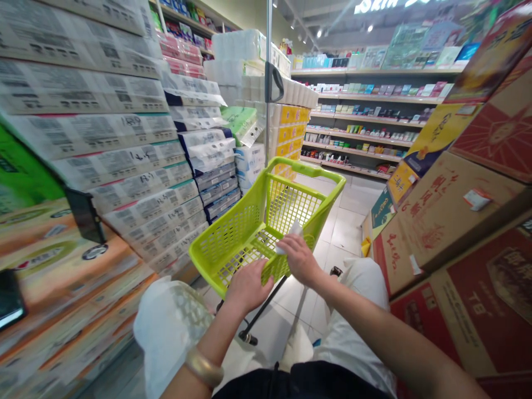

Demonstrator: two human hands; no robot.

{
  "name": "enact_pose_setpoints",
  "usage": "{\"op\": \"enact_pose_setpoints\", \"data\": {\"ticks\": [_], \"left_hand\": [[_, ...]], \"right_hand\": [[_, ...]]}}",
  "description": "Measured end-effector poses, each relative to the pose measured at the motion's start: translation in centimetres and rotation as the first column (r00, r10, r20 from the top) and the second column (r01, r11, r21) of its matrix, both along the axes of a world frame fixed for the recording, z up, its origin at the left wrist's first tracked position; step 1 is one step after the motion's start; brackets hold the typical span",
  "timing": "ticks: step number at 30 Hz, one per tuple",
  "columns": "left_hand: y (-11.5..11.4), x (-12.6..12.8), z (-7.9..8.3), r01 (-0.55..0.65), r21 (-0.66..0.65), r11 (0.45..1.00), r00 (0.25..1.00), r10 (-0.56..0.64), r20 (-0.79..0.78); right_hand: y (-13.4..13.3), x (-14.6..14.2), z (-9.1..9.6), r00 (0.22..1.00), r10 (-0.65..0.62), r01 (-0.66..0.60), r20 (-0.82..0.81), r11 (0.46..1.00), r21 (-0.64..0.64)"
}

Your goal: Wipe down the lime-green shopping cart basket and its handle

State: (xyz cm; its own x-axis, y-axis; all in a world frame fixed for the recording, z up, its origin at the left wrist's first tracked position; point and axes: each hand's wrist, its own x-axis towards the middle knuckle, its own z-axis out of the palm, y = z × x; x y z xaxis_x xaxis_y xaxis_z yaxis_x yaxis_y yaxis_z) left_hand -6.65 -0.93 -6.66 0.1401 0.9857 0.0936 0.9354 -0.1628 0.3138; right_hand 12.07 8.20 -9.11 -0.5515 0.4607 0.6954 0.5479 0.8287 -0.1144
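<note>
A lime-green plastic shopping basket (pixel 233 233) on a wheeled frame stands in the aisle right in front of me. My left hand (pixel 248 286) is closed on the basket's near rim, fingers curled over the edge. My right hand (pixel 300 259) is beside it, pinching a small white cloth or wipe (pixel 291 235) against the inside of the basket's near wall. A gold bangle (pixel 203 367) sits on my left wrist. My knees in white trousers show below both arms.
Stacked packs of tissue and paper goods (pixel 124 166) wall the left side. Red and brown cardboard cartons (pixel 457 233) are piled on the right. A vertical pole with a black handle (pixel 272 83) rises behind the basket. Product shelves (pixel 366 127) line the far end over white floor tiles.
</note>
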Motion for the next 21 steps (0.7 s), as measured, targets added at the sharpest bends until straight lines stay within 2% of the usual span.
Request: {"op": "enact_pose_setpoints", "data": {"ticks": [3,5,7,10,12,15,19,21], "left_hand": [[0.1,-0.4,-0.4,0.011,0.011,1.0,1.0,-0.011,0.019],[0.2,-0.7,-0.5,0.017,0.011,1.0,0.999,-0.017,0.032],[0.2,-1.1,-0.5,0.017,0.007,1.0,0.999,-0.017,0.038],[0.3,-1.5,-0.4,0.005,0.003,1.0,0.999,-0.005,0.034],[0.6,-1.8,-0.4,0.006,0.007,1.0,0.999,-0.007,0.036],[1.2,-2.1,-0.7,0.026,0.018,1.0,0.999,-0.027,0.046],[2.1,-2.6,-0.9,0.046,0.03,0.998,0.998,-0.048,0.048],[2.4,-2.8,-0.8,0.047,0.036,0.998,0.998,-0.048,0.047]], "right_hand": [[-1.9,-1.1,-0.4,0.986,0.136,-0.137,0.095,0.991,0.0],[-0.9,0.0,0.2,0.982,0.14,-0.145,0.127,0.989,0.031],[1.4,2.2,1.2,0.991,0.062,-0.069,0.115,0.996,0.059],[5.4,5.6,2.4,0.993,-0.115,0.112,0.039,0.992,0.064],[6.8,6.6,2.7,0.979,-0.202,0.204,-0.032,0.977,0.057],[6.0,5.1,1.8,0.97,-0.216,0.222,-0.11,0.974,0.049],[2.1,0.4,-0.1,0.999,-0.012,0.014,-0.039,0.998,0.066],[1.2,-0.7,-0.4,0.998,0.064,-0.065,0.015,0.995,0.07]]}}
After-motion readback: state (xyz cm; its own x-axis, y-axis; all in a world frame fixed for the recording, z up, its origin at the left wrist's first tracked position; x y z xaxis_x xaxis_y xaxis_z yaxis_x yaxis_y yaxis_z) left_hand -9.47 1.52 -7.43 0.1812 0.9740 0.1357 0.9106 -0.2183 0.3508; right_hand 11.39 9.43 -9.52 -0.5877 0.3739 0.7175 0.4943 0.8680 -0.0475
